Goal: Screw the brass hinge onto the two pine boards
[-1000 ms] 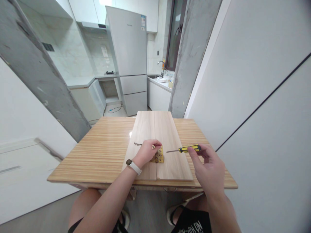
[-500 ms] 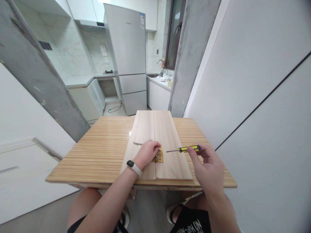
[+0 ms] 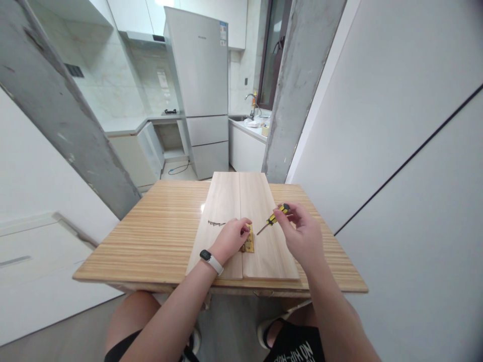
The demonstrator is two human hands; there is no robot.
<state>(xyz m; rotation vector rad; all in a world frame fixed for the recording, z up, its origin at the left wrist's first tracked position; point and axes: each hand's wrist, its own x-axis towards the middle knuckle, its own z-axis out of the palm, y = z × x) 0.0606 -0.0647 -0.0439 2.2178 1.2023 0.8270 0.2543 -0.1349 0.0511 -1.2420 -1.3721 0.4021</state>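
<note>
My right hand [image 3: 304,234] grips a yellow-and-black screwdriver [image 3: 272,218] by its handle. Its metal shaft slants down to the left, with the tip just right of a brass-coloured hinge [image 3: 248,243]. The hinge lies across the seam between two pale wooden boards [image 3: 267,259], partly covered by my left hand [image 3: 232,235]. The left thumb and fingers are pinched together over the hinge's upper part; whatever is between them is too small to make out. Several dark screws [image 3: 216,223] lie in a row on the left board, beyond my left hand.
The boards rest on a striped wooden table [image 3: 151,231], reaching past its far edge. A white panel wall [image 3: 407,201] stands close on the right. Farther off are a grey fridge [image 3: 199,75] and a sink counter [image 3: 247,143]. My knees are under the table's near edge.
My right hand has moved left and away from me, and the screwdriver has tilted from nearly level to tip-down. My left hand stays at the hinge.
</note>
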